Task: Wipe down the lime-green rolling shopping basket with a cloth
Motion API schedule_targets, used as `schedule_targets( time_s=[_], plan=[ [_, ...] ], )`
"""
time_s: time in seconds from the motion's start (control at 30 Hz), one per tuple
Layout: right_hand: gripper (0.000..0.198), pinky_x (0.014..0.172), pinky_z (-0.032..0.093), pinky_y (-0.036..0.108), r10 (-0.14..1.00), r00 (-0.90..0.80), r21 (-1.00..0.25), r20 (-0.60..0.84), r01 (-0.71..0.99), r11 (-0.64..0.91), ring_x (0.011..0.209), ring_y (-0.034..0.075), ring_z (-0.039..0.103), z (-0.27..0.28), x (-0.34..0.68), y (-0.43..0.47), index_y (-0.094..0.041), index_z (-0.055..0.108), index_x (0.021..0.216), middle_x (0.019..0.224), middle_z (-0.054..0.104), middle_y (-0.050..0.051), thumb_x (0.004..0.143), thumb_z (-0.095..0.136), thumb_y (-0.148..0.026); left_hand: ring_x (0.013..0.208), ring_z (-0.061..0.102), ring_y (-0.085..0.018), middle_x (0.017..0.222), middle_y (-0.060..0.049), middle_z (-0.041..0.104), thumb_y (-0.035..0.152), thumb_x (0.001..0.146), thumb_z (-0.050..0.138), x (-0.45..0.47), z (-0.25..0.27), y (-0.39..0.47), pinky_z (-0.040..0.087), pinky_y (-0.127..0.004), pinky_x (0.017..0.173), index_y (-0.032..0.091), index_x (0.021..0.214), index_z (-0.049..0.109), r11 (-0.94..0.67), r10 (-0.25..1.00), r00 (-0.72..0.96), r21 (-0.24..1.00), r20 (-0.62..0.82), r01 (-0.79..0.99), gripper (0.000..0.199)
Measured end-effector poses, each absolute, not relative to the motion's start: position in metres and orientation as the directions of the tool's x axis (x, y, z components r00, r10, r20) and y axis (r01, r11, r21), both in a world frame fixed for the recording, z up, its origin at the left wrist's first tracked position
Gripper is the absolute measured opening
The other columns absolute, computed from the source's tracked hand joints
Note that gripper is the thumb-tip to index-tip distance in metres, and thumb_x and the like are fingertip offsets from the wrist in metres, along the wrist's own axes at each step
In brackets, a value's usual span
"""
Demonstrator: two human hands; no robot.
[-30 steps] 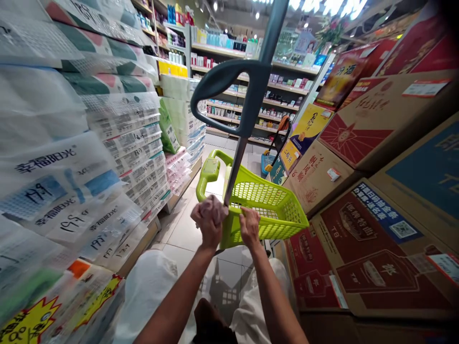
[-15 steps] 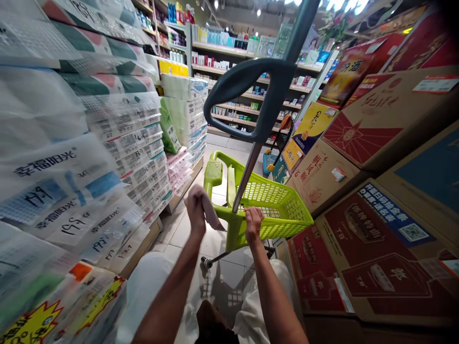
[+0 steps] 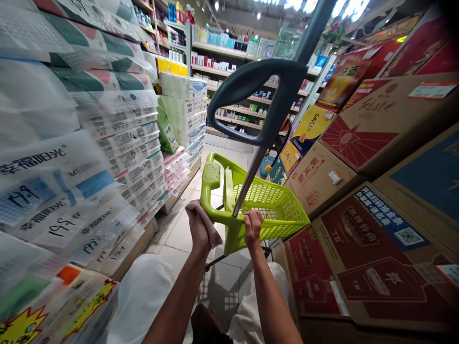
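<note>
left hand [image 3: 199,229]: fingers clamped on pink cloth [image 3: 214,234], just beside basket [image 3: 234,236]. right hand [image 3: 253,228]: fingers curled over basket's near rim. basket: green, between stacked packs [image 3: 136,157], left, and cartons [image 3: 380,248], right.

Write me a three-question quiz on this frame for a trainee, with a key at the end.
1. What does the left grip hold? a) a bottle b) a crumpled cloth c) a price tag
2. True or false: the right grip is on the dark grey loop handle.
3. Fill in: along the picture's right side, printed cardboard ____ are stacked.

Key: 1. b. 2. False; it is on the rim of the green basket. 3. boxes.
</note>
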State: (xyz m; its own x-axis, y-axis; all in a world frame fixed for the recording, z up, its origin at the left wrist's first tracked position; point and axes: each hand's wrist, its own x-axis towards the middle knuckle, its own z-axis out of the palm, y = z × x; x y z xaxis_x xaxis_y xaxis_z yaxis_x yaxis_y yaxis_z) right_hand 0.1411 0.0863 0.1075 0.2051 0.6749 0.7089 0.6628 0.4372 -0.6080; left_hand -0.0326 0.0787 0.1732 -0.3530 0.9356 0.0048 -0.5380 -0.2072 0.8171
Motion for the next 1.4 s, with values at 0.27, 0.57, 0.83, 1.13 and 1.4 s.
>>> schedule_targets(
  time_s=[0.27, 0.57, 0.83, 1.13, 1.4],
  plan=[
    [0.033, 0.088, 0.035, 0.037, 0.702, 0.211, -0.642, 0.681, 0.632, 0.433, 0.085, 0.021, 0.05, 0.112, 0.177, 0.088, -0.023, 0.05, 0.071, 0.074, 0.052, -0.001, 0.099, 0.041, -0.04, 0.114, 0.057, -0.027, 0.113, -0.008, 0.049, 0.017, 0.072, 0.072, -0.065, 0.205, 0.131, 0.046, -0.046, 0.114, 0.02, 0.1, 0.066, -0.304, 0.92, -0.188, 0.928, 0.345, 0.216, 0.029],
    [0.04, 0.083, 0.038, 0.035, 0.666, 0.365, -0.728, 0.651, 0.551, 0.409, 0.085, 0.021, 0.046, 0.103, 0.203, 0.093, -0.025, 0.046, 0.065, 0.072, 0.048, 0.0, 0.098, 0.037, -0.046, 0.113, 0.057, -0.034, 0.111, -0.008, 0.068, 0.016, 0.063, 0.069, -0.038, 0.237, 0.065, 0.042, -0.058, 0.096, 0.023, 0.091, 0.071, -0.661, 0.748, 0.479, 0.452, 0.459, 0.6, 0.029],
    [0.049, 0.104, 0.041, 0.046, 0.629, 0.477, -0.759, 0.614, 0.575, 0.305, 0.107, 0.024, 0.055, 0.107, 0.175, 0.071, -0.022, 0.063, 0.094, 0.101, 0.065, 0.008, 0.105, 0.021, -0.045, 0.128, 0.056, -0.033, 0.131, -0.016, 0.061, 0.035, 0.089, 0.065, 0.002, 0.157, 0.058, 0.047, -0.053, 0.105, 0.02, 0.132, 0.059, -0.694, 0.514, -0.137, 0.504, 0.847, 0.513, 0.046],
    [0.043, 0.114, 0.038, 0.059, 0.469, 0.414, -0.594, 0.78, 0.726, 0.346, 0.134, 0.03, 0.048, 0.127, 0.13, 0.034, -0.022, 0.049, 0.143, 0.139, 0.053, 0.017, 0.103, 0.039, -0.036, 0.132, 0.055, -0.028, 0.138, -0.013, 0.055, 0.045, 0.103, 0.049, 0.015, 0.118, 0.073, 0.045, -0.05, 0.114, 0.024, 0.128, 0.057, -0.563, 0.629, -0.475, 0.782, 0.615, 0.267, 0.034],
    [0.047, 0.116, 0.036, 0.063, 0.515, 0.329, -0.559, 0.792, 0.73, 0.393, 0.143, 0.035, 0.035, 0.121, 0.118, 0.026, -0.02, 0.074, 0.115, 0.146, 0.036, 0.015, 0.103, 0.032, -0.038, 0.143, 0.049, -0.032, 0.148, -0.018, 0.05, 0.06, 0.095, 0.058, 0.001, 0.129, 0.09, 0.039, -0.051, 0.121, 0.023, 0.146, 0.044, -0.674, 0.567, -0.342, 0.661, 0.749, 0.329, 0.065]
  ],
)
